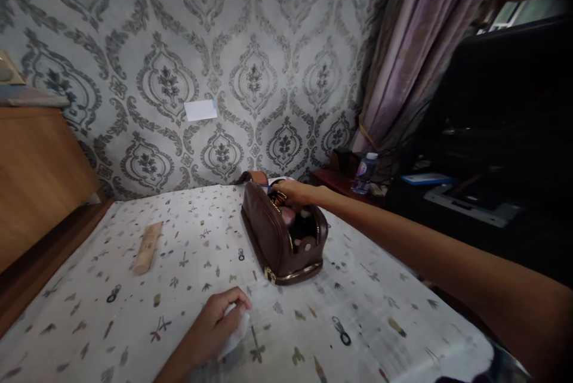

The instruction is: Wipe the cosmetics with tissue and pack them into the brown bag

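A brown leather makeup bag (264, 222) with gold zippers stands unzipped on the table, and a few small items, one of them pinkish (287, 215), show inside its dark opening. At the bag's far end, my right hand (293, 192) reaches over the rim with its fingers curled downward; a dark and gold thing shows by the fingertips, too small to name. Near the table's front, my left hand (221, 320) is closed around a crumpled white tissue (237, 332). To the left lies a beige squeeze tube (148, 247), apart from both hands.
A white cloth with small plant prints (192, 275) covers the table. Behind it rises a patterned wall with a white card (200, 110). A wooden cabinet (45, 174) borders the left; a plastic bottle (364, 173) and a large dark object (496, 114) are at right.
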Available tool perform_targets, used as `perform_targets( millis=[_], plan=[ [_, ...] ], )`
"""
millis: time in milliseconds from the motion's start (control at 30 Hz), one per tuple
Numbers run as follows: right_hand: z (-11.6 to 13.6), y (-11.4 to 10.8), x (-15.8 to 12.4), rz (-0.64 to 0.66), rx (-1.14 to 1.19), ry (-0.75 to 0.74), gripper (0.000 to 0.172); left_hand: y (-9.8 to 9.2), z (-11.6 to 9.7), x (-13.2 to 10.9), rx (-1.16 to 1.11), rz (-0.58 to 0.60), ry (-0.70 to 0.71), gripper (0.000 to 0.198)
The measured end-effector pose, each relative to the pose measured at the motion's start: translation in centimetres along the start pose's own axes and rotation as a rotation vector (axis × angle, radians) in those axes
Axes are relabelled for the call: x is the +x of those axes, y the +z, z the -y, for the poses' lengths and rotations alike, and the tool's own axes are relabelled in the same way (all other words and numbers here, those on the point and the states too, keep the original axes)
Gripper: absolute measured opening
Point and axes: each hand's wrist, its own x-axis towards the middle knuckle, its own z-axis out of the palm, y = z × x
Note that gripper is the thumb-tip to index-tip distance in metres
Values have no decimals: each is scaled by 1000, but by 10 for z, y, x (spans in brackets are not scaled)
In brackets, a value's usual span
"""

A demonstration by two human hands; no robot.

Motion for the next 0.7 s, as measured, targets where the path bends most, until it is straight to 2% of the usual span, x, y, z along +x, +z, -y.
perform_targets(
  millis=[100,267,400,467,533,633,700],
  plan=[
    [-1,-6,-3,-57,3,7,38,0,1,0,7,-13,10,35],
    [0,-21,-17,-132,-4,35,20,-1,5,1,-8,-62,57,33],
    [14,-21,-37,-197,27,27,25,-11,8,3,-59,-229,105,33],
    [25,-16,-50,-286,97,-13,30,-25,10,4,-31,-374,122,30],
    [39,-7,-64,-486,201,-24,32,-45,12,2,82,-551,50,28],
    [68,6,-84,-650,347,-108,29,-83,19,-4,495,-671,-211,26],
    [91,14,-96,-688,437,-171,27,-106,25,-9,636,-742,-356,28]
  ],
)
